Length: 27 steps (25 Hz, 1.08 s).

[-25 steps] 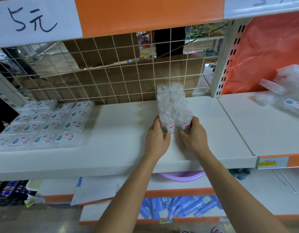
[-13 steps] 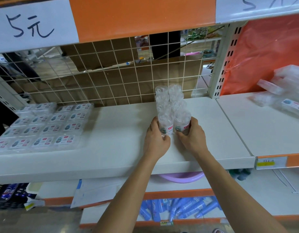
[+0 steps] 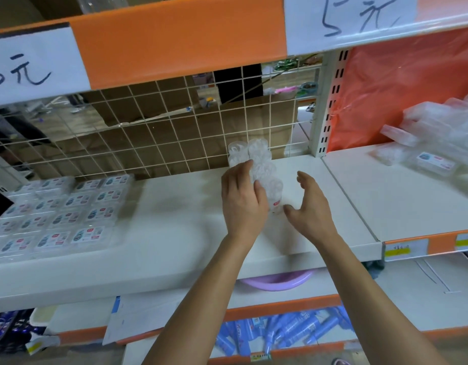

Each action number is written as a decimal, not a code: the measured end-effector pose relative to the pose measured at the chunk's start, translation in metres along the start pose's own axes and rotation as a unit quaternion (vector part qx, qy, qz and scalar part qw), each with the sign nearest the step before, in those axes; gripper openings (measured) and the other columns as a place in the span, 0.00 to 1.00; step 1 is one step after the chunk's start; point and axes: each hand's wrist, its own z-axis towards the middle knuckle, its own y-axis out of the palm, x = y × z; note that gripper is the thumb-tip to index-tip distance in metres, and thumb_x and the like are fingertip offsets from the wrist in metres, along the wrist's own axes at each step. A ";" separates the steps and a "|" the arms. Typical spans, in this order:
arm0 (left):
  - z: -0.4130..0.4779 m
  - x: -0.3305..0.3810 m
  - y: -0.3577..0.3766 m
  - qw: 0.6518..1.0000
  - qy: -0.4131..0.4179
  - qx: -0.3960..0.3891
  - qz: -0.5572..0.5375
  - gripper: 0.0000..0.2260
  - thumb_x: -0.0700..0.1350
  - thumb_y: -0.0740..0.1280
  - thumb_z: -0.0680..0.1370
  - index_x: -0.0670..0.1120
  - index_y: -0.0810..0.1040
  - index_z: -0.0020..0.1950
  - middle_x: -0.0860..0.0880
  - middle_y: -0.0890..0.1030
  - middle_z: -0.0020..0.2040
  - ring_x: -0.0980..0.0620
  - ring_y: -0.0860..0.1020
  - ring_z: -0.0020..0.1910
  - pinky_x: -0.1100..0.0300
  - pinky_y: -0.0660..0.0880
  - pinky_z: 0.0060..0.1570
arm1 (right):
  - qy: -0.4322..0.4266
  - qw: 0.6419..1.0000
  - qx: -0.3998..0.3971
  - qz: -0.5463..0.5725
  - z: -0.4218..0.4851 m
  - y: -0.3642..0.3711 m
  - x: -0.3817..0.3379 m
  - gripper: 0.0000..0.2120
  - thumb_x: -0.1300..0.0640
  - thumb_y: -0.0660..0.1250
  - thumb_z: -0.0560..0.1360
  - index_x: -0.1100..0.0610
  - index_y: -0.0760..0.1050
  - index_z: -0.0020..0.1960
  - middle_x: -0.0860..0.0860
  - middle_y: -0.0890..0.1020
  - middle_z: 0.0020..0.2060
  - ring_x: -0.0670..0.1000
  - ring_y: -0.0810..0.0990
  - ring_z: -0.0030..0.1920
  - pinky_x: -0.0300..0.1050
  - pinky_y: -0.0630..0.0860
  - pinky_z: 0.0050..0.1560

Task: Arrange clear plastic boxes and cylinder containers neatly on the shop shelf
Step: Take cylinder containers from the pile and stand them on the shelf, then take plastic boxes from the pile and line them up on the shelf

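From my end: left grip curled round side of cylinder containers, right grip spread wide, just beside them. Bunch stood mid shelf, clear boxes in rows off left, wire grid behind.

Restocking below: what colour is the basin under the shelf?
Pale purple; the basin shows best in the head view.

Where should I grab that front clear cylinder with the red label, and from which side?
Probably round its side wall, from the right. The front cylinder stands upright with its right side bare, the open right hand hovers beside it, and the left hand holds the cylinders on its left.
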 end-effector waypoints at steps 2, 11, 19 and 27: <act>0.004 0.019 0.014 0.999 0.048 -0.010 0.005 0.15 0.41 0.60 0.73 0.39 0.76 0.59 0.41 0.79 0.54 0.45 0.71 0.56 0.52 0.71 0.59 | -0.015 0.999 0.029 -0.009 0.001 -0.013 0.006 0.34 0.64 0.68 0.70 0.59 0.58 0.73 0.54 0.67 0.70 0.53 0.65 0.69 0.38 0.59 0.65; -0.004 0.118 0.108 0.987 0.080 -0.135 -0.041 0.18 0.49 0.58 0.74 0.43 0.77 0.59 0.47 0.79 0.55 0.46 0.73 0.57 0.53 0.73 0.58 | -0.010 0.992 0.123 -0.040 0.020 -0.100 0.074 0.26 0.62 0.67 0.72 0.61 0.66 0.69 0.55 0.72 0.66 0.56 0.69 0.66 0.33 0.57 0.60; -0.019 0.210 0.218 0.968 0.047 -0.233 -0.081 0.19 0.49 0.65 0.73 0.43 0.75 0.62 0.45 0.78 0.58 0.43 0.74 0.57 0.53 0.71 0.57 | 0.026 0.975 0.208 -0.074 0.043 -0.205 0.166 0.22 0.65 0.68 0.70 0.63 0.70 0.64 0.58 0.76 0.61 0.59 0.71 0.63 0.44 0.63 0.61; -0.032 0.242 0.296 0.946 0.000 -0.323 -0.019 0.25 0.45 0.70 0.73 0.41 0.70 0.68 0.42 0.72 0.66 0.41 0.69 0.65 0.53 0.64 0.65 | 0.077 0.956 0.269 -0.091 0.061 -0.263 0.238 0.20 0.65 0.68 0.68 0.64 0.72 0.60 0.62 0.75 0.55 0.64 0.71 0.57 0.42 0.60 0.57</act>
